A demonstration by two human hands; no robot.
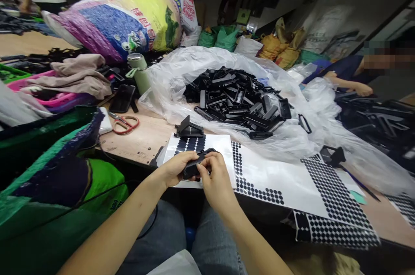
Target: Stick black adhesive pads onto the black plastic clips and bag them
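Between both hands, over the near edge of the table, is a black plastic part (193,167), perhaps a folding stand; fingers cover much of it. My left hand (177,167) is wrapped round its left side. The fingers of my right hand (212,175) are pinched at its right end. Under the hands lies a white sheet (223,154) with rows of black stickers. A similar black stand (188,129) rests at the sheet's back edge. To the right spreads a longer white sheet (279,175) bearing round black dots.
Clear plastic (162,76) holds a heap of black parts (236,102) behind the sheets. Red-handled scissors (126,125), a phone (122,97) and a green bottle (139,74) are at left. A green sack (48,223) stands beside my legs. A co-worker's hand (363,89) is at right.
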